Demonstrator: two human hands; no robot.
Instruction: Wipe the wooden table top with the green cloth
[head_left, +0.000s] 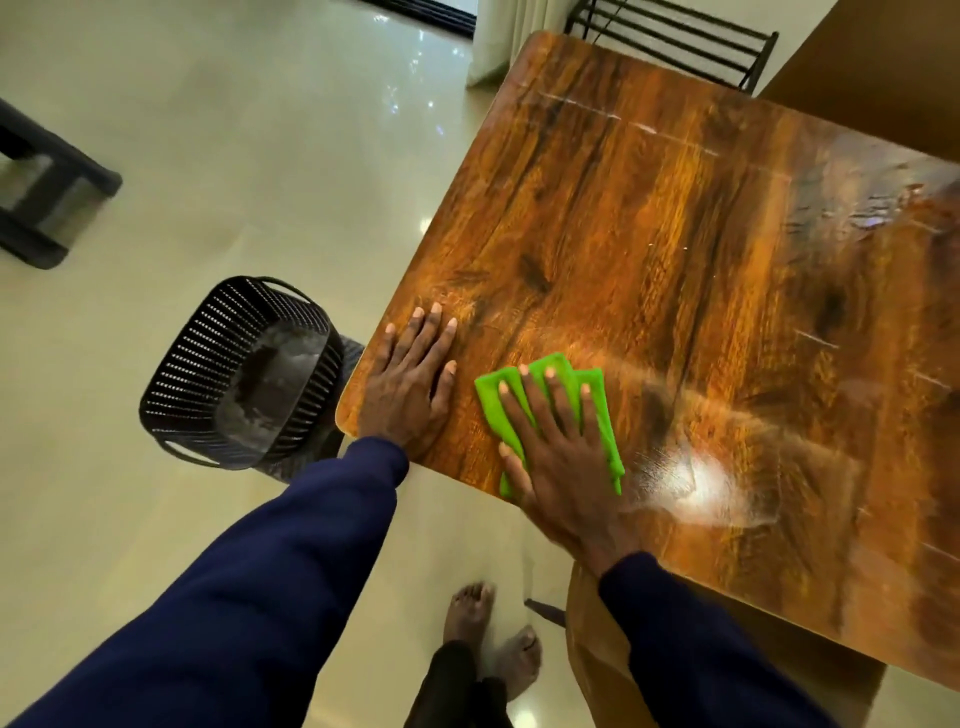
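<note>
We saw the green cloth (490, 401), a bright lime and folded, lying flat near the counter (675, 234) corner. Our right hand (561, 467) pressed on top of it with straight, spread fingers (green edges showed around them). Our left hand (410, 384) rested flat just beside it.
</note>
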